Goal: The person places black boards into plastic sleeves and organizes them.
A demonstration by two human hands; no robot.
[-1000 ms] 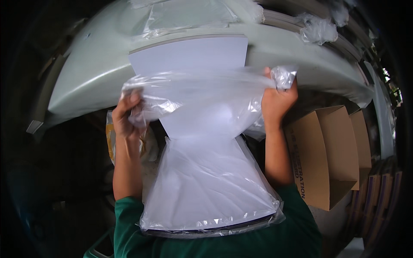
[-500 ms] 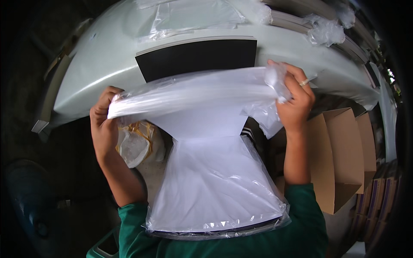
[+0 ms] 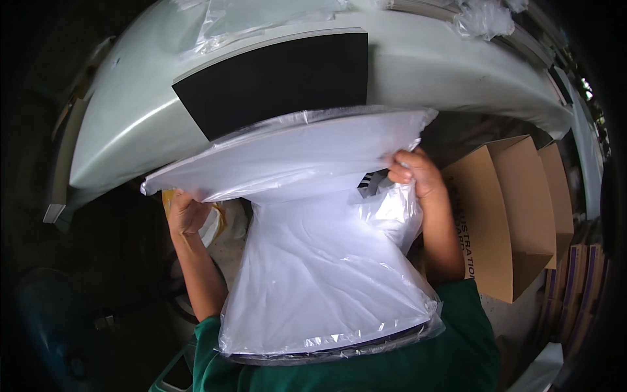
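Head view looks down on a white panel (image 3: pixel 326 281) wrapped in a clear plastic bag (image 3: pixel 392 215), which stands between the person's two forearms. The panel flares wide at the bottom, near the person's green shirt (image 3: pixel 457 353), narrows in the middle, and spreads wide again at the top, where its upper edge lies almost flat toward the camera.

At the left end of that upper edge, the left hand (image 3: pixel 186 212) sits beneath the panel. Its fingers are curled up under the edge and closed on it, bag and all. At the right side of the panel, just below the upper edge, the right hand (image 3: pixel 411 173) is closed too, pinching a bunch of loose bag against the panel's rim. Slack plastic hangs in folds below that hand.

Behind the panel, a pale grey table (image 3: pixel 130 124) curves across the upper part of the picture. A black board (image 3: pixel 281 78) lies on it, just beyond the panel's top edge and partly covered by it. More crumpled clear plastic (image 3: pixel 483 19) lies farther back on the table.

To the right of the panel, beyond the right forearm, stands an open brown cardboard box (image 3: pixel 509 215). Left of the panel the floor is dark and little can be made out.
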